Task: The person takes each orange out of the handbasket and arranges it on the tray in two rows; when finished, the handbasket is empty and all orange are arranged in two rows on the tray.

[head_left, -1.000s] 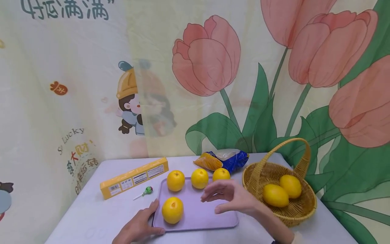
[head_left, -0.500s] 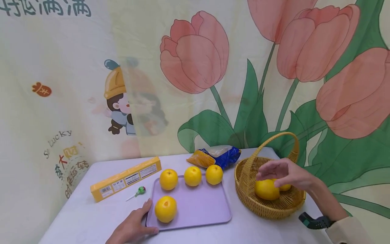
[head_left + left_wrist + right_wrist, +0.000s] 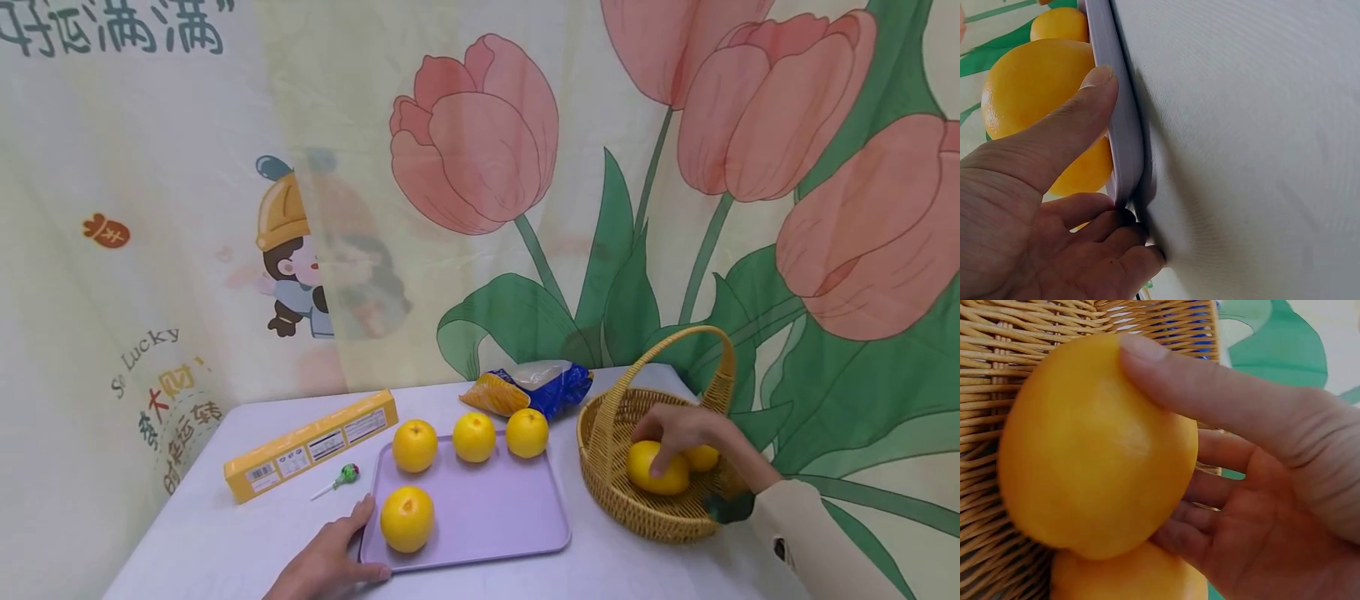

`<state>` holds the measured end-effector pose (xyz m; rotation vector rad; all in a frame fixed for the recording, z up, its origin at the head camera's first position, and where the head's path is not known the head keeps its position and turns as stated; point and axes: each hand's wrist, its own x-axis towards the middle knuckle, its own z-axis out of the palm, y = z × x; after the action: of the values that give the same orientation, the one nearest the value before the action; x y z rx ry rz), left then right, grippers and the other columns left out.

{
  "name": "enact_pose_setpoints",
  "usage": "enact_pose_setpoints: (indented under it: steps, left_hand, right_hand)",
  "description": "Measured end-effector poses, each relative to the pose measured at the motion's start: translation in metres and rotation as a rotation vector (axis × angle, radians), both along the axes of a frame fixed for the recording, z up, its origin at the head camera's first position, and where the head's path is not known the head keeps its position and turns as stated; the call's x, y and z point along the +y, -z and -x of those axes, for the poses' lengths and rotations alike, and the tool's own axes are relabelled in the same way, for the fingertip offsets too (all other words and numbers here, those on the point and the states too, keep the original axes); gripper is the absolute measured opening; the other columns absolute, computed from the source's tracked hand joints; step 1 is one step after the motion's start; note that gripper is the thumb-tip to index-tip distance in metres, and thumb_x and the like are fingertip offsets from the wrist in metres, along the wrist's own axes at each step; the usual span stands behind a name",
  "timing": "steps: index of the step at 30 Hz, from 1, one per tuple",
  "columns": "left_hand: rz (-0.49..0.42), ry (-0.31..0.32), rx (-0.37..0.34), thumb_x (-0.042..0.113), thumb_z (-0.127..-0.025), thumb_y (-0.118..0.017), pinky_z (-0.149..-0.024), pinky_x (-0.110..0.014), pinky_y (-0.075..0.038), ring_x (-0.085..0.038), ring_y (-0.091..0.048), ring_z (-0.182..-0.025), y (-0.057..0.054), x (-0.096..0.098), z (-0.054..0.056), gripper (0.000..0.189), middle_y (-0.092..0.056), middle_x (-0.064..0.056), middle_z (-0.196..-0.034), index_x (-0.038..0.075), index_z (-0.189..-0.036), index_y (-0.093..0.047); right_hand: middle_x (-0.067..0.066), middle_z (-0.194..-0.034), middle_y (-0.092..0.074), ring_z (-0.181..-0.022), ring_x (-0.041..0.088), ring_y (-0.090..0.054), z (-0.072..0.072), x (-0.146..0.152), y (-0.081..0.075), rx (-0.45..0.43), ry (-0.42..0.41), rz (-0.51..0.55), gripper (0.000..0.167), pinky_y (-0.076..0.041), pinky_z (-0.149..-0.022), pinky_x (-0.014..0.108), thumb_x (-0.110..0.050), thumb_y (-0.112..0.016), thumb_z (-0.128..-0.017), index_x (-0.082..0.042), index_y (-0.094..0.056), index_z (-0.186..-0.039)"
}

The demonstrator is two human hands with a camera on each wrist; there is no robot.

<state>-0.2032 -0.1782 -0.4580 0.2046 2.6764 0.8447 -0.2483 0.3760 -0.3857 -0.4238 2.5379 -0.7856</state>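
In the head view my right hand (image 3: pixel 678 429) reaches into the wicker basket (image 3: pixel 645 521) and grips a smooth, oval yellow fruit (image 3: pixel 663 477). In the right wrist view the thumb presses one side of that fruit (image 3: pixel 1097 444) and the fingers lie partly hidden behind it. A second yellow fruit (image 3: pixel 1125 575) touches it from below. My left hand (image 3: pixel 326 554) holds the near-left corner of a lilac tray (image 3: pixel 495 517). Its thumb lies along the rim (image 3: pixel 1124 137) in the left wrist view, fingers curled at the corner. One orange (image 3: pixel 407 519) sits near that hand on the tray.
Three more oranges (image 3: pixel 474 437) line the tray's far edge. Left of the tray lie a green-wrapped lollipop (image 3: pixel 347 475) and a long yellow box (image 3: pixel 311 446). A blue and orange bag (image 3: pixel 532 387) lies behind, before the printed curtain (image 3: pixel 480 167).
My right hand has moved from above the tray to the right, then down into the basket, and taken hold of an oval fruit. The left hand stays at the tray corner.
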Motion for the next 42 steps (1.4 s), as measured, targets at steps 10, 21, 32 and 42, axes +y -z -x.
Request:
enact_pose_setpoints:
  steps: [10,21,32,42]
  left_hand:
    - [-0.007,-0.014,-0.007,0.033,-0.070,-0.102,-0.120,-0.070,-0.038,-0.051,-0.047,-0.147,0.003,0.000,0.001,0.112,-0.044,-0.029,-0.164,-0.002,-0.160,-0.046]
    - [-0.005,-0.019,-0.013,0.033,-0.070,-0.102,-0.119,-0.071,-0.038,-0.051,-0.047,-0.146,0.003,0.000,0.000,0.112,-0.045,-0.029,-0.163,-0.001,-0.161,-0.046]
    - [-0.013,-0.041,-0.030,0.034,-0.069,-0.102,-0.120,-0.071,-0.037,-0.051,-0.046,-0.147,0.002,0.004,0.001,0.113,-0.045,-0.029,-0.164,0.000,-0.161,-0.046]
    - [-0.002,-0.047,-0.039,0.034,-0.068,-0.102,-0.120,-0.071,-0.037,-0.051,-0.046,-0.147,0.002,0.002,0.002,0.114,-0.044,-0.030,-0.163,0.000,-0.161,-0.045]
  right_hand:
    - [0.013,-0.125,-0.070,-0.122,0.042,-0.063,0.028,-0.001,0.020,0.109,-0.062,0.242,0.049,-0.055,-0.111,0.057,-0.010,-0.090,-0.087,0.004,-0.071,-0.129]
    - [0.019,-0.139,-0.067,-0.127,0.025,-0.066,0.030,0.011,0.046,0.032,-0.135,0.446,0.061,-0.054,-0.112,0.032,-0.010,-0.083,-0.093,0.009,-0.057,-0.145]
    - [0.021,-0.131,-0.071,-0.112,0.023,-0.070,0.024,0.016,0.043,0.058,-0.101,0.550,0.057,-0.061,-0.100,0.029,-0.003,-0.084,-0.091,0.011,-0.059,-0.141]
    - [-0.003,-0.133,-0.074,-0.113,0.019,-0.072,0.007,0.020,0.022,0.116,-0.108,0.631,0.060,-0.063,-0.098,0.033,0.000,-0.081,-0.092,0.012,-0.057,-0.145]
